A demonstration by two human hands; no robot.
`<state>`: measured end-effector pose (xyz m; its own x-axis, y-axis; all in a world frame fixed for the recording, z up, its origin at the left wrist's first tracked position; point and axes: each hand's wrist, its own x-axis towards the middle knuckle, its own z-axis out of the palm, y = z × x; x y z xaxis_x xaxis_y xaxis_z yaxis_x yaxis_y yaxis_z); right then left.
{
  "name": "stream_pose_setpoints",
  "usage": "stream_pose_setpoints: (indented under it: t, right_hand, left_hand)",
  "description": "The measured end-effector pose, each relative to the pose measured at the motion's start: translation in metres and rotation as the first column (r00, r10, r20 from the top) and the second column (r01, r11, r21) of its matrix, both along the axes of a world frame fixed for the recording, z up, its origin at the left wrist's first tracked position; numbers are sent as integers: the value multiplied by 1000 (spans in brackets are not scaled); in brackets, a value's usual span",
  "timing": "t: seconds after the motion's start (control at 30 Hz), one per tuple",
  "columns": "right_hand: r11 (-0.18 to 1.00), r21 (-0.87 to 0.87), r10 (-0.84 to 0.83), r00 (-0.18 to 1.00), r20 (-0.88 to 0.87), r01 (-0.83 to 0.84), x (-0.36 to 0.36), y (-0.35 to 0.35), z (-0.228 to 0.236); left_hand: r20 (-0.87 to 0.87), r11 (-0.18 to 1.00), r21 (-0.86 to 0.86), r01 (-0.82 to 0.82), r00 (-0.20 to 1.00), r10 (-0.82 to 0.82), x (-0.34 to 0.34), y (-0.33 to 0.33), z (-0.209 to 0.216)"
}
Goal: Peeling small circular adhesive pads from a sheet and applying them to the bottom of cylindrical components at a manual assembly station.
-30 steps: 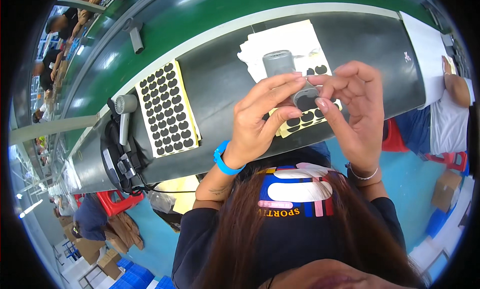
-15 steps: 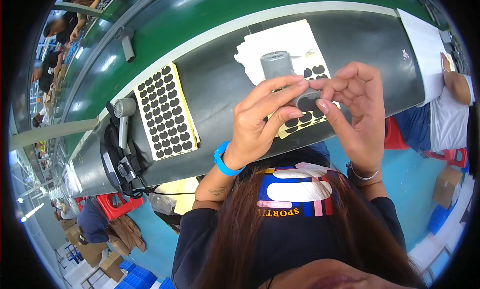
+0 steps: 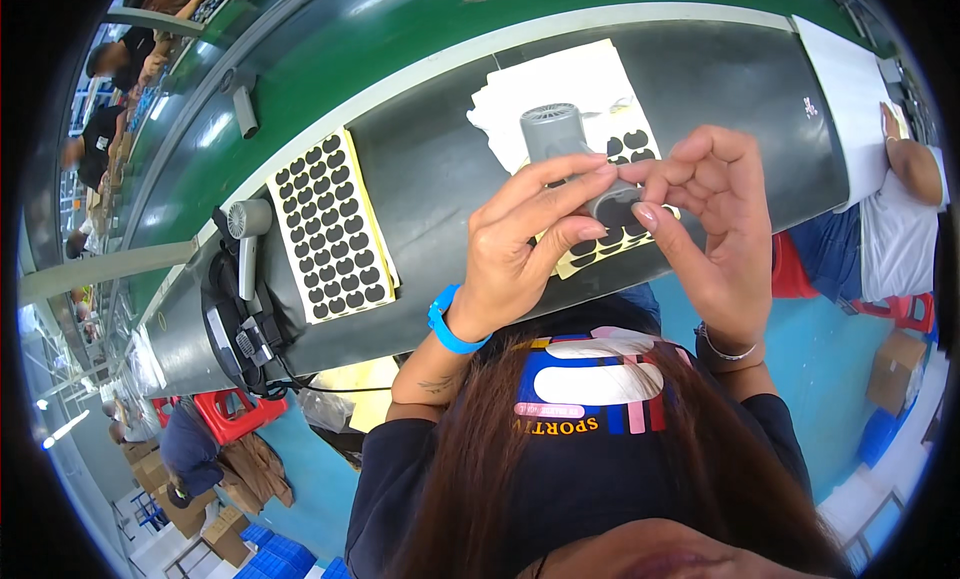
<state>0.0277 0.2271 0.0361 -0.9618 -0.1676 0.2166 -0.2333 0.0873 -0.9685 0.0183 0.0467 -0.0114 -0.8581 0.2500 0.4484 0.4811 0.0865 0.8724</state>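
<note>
Both of my hands are raised over the near edge of the dark work surface, around a grey hair dryer (image 3: 553, 129). Its round, grilled head points away from me, and the handle end faces me. A black oval sticker (image 3: 616, 211) covers that end. My left hand (image 3: 525, 214) grips the handle with thumb and fingers. My right hand (image 3: 708, 229) pinches at the rim of the sticker with thumb and forefinger, its other fingers curled. Beneath the hair dryer lies a sheet of black stickers (image 3: 632, 144), partly hidden by my hands, with white backing paper (image 3: 560, 79) beside it.
Left of me lies another sheet of black stickers (image 3: 330, 229). Farther left, a second grey hair dryer (image 3: 248, 221) rests beside a black device with a cable (image 3: 245, 329). Beyond the surface runs a green conveyor belt (image 3: 420, 49) carrying another grey part (image 3: 244, 111). A co-worker's arm (image 3: 915, 169) is at right.
The grey part on the green belt has shifted slightly left and toward me. My hands stay almost in place, with my right fingertips still at the sticker's rim.
</note>
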Motion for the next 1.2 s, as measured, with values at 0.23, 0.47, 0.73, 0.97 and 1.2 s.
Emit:
stream_pose_setpoints:
  t: [0.23, 0.47, 0.73, 0.97, 1.2]
  right_hand:
    - [999, 53, -1, 1000, -11, 2, 1, 0, 1]
    - [968, 242, -48, 993, -105, 72, 6, 1, 4]
    - [909, 361, -107, 956, -274, 206, 9, -1, 2]
    - [880, 407, -113, 939, -324, 246, 9, 0, 1]
    - [792, 468, -218, 898, -382, 391, -3, 5, 7]
  left_hand:
    - [24, 1000, -10, 13, 1000, -13, 1, -1, 1]
    - [66, 999, 40, 12, 998, -14, 6, 3, 2]
    - [84, 1000, 24, 14, 996, -16, 8, 4, 1]
    - [89, 999, 34, 16, 996, -19, 7, 6, 0]
    - [113, 993, 119, 18, 993, -31, 6, -3, 1]
